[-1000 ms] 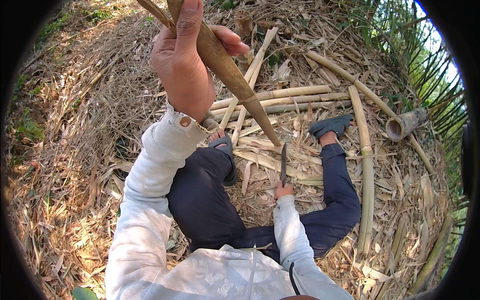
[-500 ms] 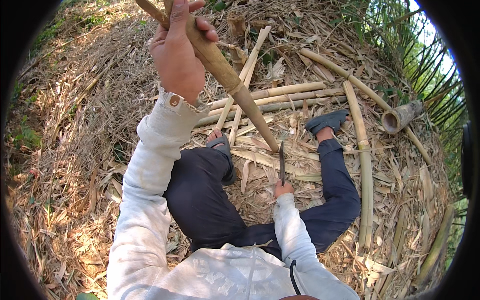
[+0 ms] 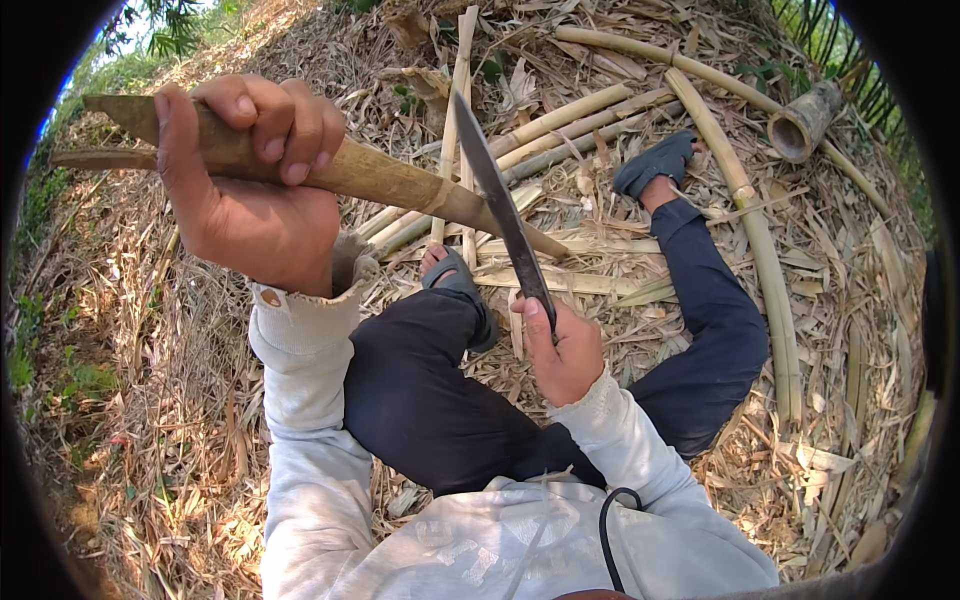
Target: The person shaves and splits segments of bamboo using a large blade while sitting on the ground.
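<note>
My left hand (image 3: 258, 180) is wrapped round a tapering brown bamboo piece (image 3: 385, 182), raised well above the ground at the left. Its wider end is split in two and points left; the narrow end slopes down to the right. A long dark-bladed knife (image 3: 492, 190) stands tilted in my right hand (image 3: 565, 350), fingers closed round the handle, which they mostly hide. From my view the blade crosses in front of the bamboo near its thin end; whether they touch I cannot tell. Both forearms wear pale, frayed sleeves.
Cut bamboo poles (image 3: 565, 125) lie beyond my feet, with crossed split strips (image 3: 458, 100) at their left. A long pole (image 3: 745, 220) runs past my right leg. A hollow bamboo section (image 3: 805, 122) lies far right. Stumps (image 3: 425, 85) stand ahead; dry leaves (image 3: 180, 400) cover the ground.
The bamboo piece has swung from steep to nearly level, my left hand coming lower and further left. My right hand has lifted the knife up toward it.
</note>
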`<state>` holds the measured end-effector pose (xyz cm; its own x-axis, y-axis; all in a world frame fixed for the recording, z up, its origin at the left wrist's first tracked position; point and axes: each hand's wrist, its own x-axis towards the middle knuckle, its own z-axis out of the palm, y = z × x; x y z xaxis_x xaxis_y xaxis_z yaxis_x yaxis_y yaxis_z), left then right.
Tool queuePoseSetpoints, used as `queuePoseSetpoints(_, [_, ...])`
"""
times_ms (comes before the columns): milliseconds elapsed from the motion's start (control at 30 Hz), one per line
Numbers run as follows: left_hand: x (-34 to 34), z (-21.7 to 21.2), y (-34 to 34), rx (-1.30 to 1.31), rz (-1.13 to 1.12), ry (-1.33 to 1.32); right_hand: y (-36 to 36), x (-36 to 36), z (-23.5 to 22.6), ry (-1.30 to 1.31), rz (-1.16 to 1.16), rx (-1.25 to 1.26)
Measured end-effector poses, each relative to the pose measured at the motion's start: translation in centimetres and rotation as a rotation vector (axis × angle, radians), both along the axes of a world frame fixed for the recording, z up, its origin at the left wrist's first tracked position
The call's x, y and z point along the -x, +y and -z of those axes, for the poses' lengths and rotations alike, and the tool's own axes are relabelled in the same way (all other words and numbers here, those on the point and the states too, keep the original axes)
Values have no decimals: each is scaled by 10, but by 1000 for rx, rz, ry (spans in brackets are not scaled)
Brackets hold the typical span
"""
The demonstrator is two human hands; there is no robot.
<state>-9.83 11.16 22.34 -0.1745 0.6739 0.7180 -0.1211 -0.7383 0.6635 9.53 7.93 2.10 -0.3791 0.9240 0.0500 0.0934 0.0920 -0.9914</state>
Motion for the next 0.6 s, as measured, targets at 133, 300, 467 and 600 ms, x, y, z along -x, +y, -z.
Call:
queuePoseSetpoints(133, [-11, -2, -12, 20, 47, 46, -1, 0, -42, 58, -85, -254])
queuePoseSetpoints(300, [-10, 0, -15, 24, 128, 110, -7, 4, -22, 42, -15, -257])
queuePoseSetpoints(467, [-8, 3, -17, 5, 124, 144, -16, -6, -43, -11, 1, -365])
queuePoseSetpoints(600, [-5, 5, -15, 41, 164, 163, -3, -12, -15, -105, -73, -213])
